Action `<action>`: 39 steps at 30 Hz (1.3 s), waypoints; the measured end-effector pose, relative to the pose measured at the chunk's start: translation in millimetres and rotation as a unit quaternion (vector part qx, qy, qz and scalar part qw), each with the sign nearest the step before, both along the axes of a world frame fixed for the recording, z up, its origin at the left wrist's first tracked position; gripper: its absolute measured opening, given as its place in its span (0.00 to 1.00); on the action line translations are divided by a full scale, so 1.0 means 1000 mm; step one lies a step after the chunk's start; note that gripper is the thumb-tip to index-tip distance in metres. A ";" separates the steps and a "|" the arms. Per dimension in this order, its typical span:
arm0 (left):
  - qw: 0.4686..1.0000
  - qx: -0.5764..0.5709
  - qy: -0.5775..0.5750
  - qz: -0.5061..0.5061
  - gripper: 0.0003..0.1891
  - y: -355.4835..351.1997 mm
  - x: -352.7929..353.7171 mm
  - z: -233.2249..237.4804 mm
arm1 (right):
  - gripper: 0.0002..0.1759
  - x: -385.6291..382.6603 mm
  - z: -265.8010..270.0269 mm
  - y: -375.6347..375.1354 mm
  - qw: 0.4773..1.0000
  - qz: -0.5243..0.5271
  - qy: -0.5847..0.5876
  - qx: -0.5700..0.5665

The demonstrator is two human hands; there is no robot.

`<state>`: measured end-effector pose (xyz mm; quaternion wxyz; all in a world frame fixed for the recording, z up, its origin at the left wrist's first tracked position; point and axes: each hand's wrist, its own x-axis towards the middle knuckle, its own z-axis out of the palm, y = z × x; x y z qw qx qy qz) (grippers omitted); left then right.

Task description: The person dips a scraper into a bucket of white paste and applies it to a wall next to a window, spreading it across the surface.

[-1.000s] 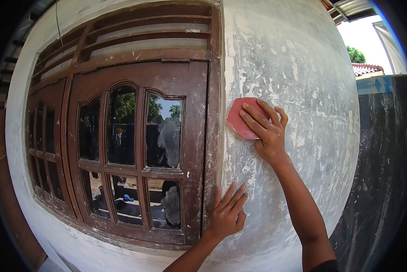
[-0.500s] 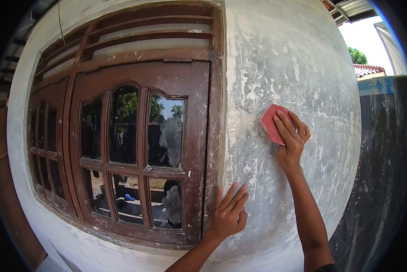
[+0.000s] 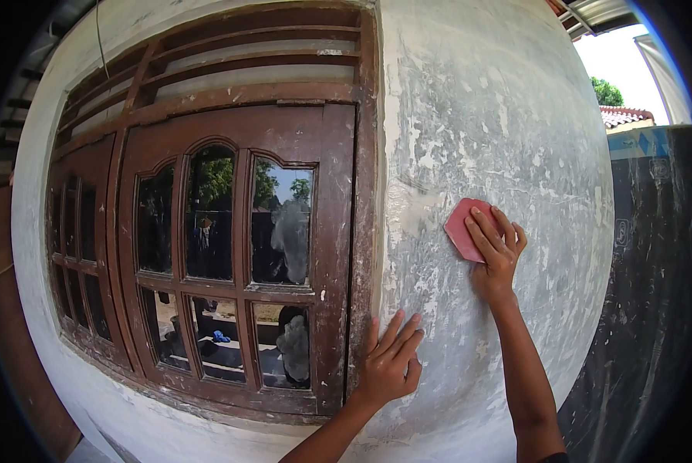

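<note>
Fingers (image 3: 481, 231) of our right hand (image 3: 496, 253) lie straight and close together over a red sandpaper sheet (image 3: 459, 226), grasping it by pressing it flat against the wall (image 3: 508, 108). The sheet sits on the plaster to the right of the window frame (image 3: 361, 193), well apart from the wood, and its left edge and upper corner show beyond our fingertips. We cannot see the thumb of that hand.

Lower down, our left hand (image 3: 388, 364) rests palm-first on the same wall. Its fingers are released and spread, pointing up and to the right, and they grasp nothing. The little-finger side lies right at the frame's upright; we cannot tell whether it touches the wood or only sits just beside it.

We see the plaster scraped and patchy, grey with white flecks, with a paler rubbed patch (image 3: 409, 207) between the sheet and the frame. The brown frame is worn and speckled with white. Its arched panes (image 3: 280, 224) reflect trees and sky. At the far right stands a dark panel (image 3: 654, 262), and above it a tiled roof (image 3: 622, 117) and a tree (image 3: 607, 92) show in bright daylight.
</note>
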<state>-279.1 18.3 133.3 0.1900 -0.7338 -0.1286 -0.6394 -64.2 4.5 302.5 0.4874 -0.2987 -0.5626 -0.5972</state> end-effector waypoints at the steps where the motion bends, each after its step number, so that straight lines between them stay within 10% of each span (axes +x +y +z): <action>1: 1.000 0.000 0.000 0.000 0.21 0.000 0.000 0.000 | 0.34 -0.003 0.002 0.000 1.000 0.012 0.012 0.020; 9: 1.000 0.001 0.025 0.000 0.22 0.005 -0.005 -0.004 | 0.37 -0.094 0.038 -0.007 0.998 0.056 -0.007 0.032; 20: 1.000 -0.008 0.025 -0.014 0.27 0.011 -0.010 -0.036 | 0.37 -0.067 -0.089 -0.002 0.999 0.014 0.035 -0.014; 30: 0.999 0.003 0.040 -0.007 0.27 0.015 -0.014 -0.041 | 0.42 -0.125 0.003 0.001 0.997 -0.022 0.080 -0.003; 39: 0.999 0.003 0.040 -0.011 0.26 0.017 -0.014 -0.051 | 0.39 -0.091 -0.110 -0.003 0.993 -0.040 0.113 -0.013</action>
